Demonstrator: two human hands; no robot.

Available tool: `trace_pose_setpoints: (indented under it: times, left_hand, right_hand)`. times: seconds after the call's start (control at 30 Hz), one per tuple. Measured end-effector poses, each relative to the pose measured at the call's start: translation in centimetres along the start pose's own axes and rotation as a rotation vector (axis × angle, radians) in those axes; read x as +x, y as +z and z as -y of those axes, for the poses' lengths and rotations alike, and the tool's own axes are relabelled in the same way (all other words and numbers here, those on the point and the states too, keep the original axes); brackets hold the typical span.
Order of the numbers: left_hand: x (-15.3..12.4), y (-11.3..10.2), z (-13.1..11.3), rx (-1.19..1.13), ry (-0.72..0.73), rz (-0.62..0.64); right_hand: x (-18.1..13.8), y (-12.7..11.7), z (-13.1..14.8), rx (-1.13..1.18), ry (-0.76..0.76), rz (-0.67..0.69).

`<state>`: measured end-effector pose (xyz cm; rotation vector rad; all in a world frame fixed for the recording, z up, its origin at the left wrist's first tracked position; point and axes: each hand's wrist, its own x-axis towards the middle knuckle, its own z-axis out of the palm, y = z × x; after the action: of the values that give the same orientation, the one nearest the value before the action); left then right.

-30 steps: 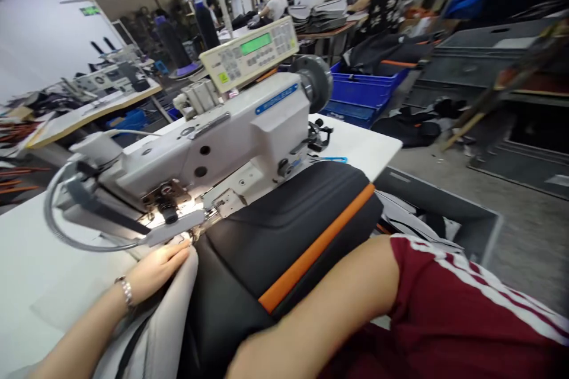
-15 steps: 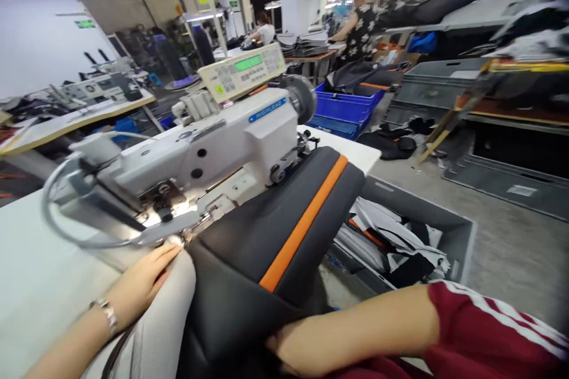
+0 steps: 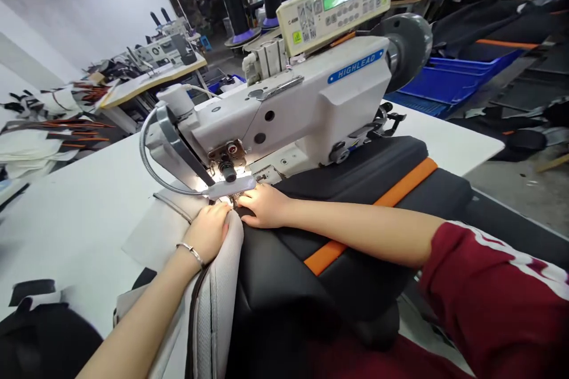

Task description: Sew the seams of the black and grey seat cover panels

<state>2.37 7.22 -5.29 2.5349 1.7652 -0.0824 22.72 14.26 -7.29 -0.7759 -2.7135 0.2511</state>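
Note:
A white industrial sewing machine (image 3: 306, 100) stands on a white table (image 3: 80, 213). Under its arm lies a black padded cover with an orange stripe (image 3: 382, 195), joined to a grey fabric panel (image 3: 217, 302). My left hand (image 3: 208, 234) rests on the grey panel's folded edge just in front of the needle area, fingers curled over it. Pressing the black cover down right beside the presser foot is my right hand (image 3: 265, 206), fingers flat and together. The needle itself is hidden behind a lit lamp head (image 3: 231, 188).
A control panel (image 3: 335, 3) sits on top of the machine and a handwheel (image 3: 406, 41) at its right end. Blue bins (image 3: 448, 80) stand on the floor to the right. Other sewing tables (image 3: 151, 80) with stacked fabric pieces (image 3: 40, 142) are at the left.
My right arm came up from below the black cover and its hand now lies on the cover beside the presser foot. My view moved closer and lower. The left hand stayed on the grey panel.

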Motion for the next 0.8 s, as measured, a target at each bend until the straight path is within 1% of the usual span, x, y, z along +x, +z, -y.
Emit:
trace_pose_setpoints:
  times: [0.07, 0.17, 0.3, 0.53, 0.8]
  left_hand:
    - [0.04, -0.14, -0.14, -0.013, 0.004, 0.005]
    - [0.05, -0.21, -0.13, -0.043, 0.004, -0.014]
    - [0.04, -0.05, 0.06, -0.056, 0.015, -0.041]
    - [-0.16, -0.05, 0.04, -0.059, 0.023, -0.036]
    - [-0.07, -0.3, -0.3, -0.049, 0.05, -0.011]
  right_hand:
    - [-0.39, 0.33, -0.03, 0.045, -0.007, 0.001]
    - [-0.51, 0.14, 0.06, 0.081, -0.023, 0.024]
    - [-0.32, 0.1, -0.01, 0.075, -0.032, 0.03]
    - [-0.53, 0.4, 0.06, 0.046, -0.079, -0.02]
    - [-0.47, 0.75, -0.06, 0.089, -0.065, -0.056]
